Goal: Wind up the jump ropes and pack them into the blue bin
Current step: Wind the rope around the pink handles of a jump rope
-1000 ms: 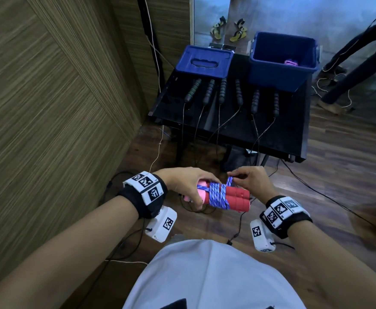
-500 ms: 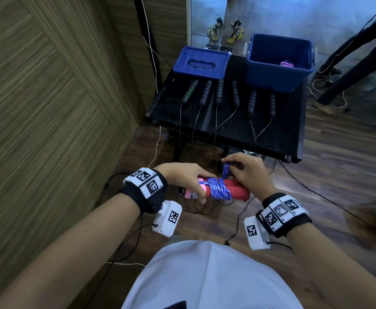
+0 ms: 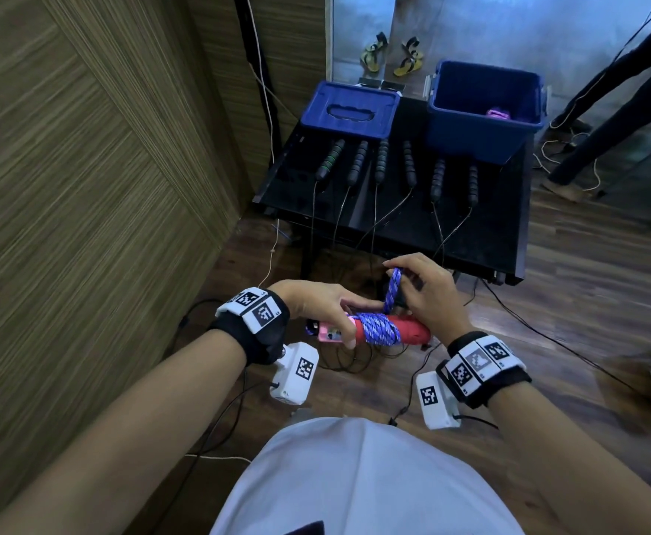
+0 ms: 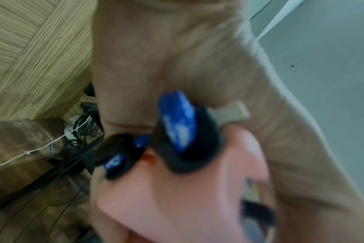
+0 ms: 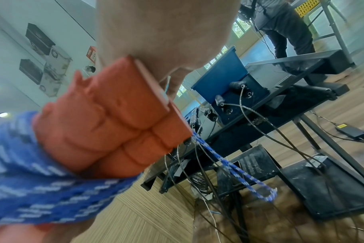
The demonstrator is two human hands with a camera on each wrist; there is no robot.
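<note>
Two red jump-rope handles (image 3: pixel 407 330) lie side by side at waist height, bound by turns of blue-and-white rope (image 3: pixel 378 328). My left hand (image 3: pixel 325 303) grips their pink end. My right hand (image 3: pixel 420 291) pinches a loop of the rope's loose end (image 3: pixel 393 289) and holds it up above the bundle. The right wrist view shows the red handles (image 5: pixel 112 118) close up with the blue rope (image 5: pixel 52 194) around them. The open blue bin (image 3: pixel 484 110) stands at the table's far right with a pink rope (image 3: pixel 498 113) inside.
Several black-handled jump ropes (image 3: pixel 381 160) lie in a row on the black table (image 3: pixel 482 229), their cords hanging over the front edge. A blue lid (image 3: pixel 351 110) sits at the far left. A wood-panel wall (image 3: pixel 84 167) runs along my left. Another person (image 5: pixel 285 26) stands beyond the table.
My right hand has lifted off the bundle, drawing a loop of the blue rope's end upward. The left hand keeps its hold on the handles.
</note>
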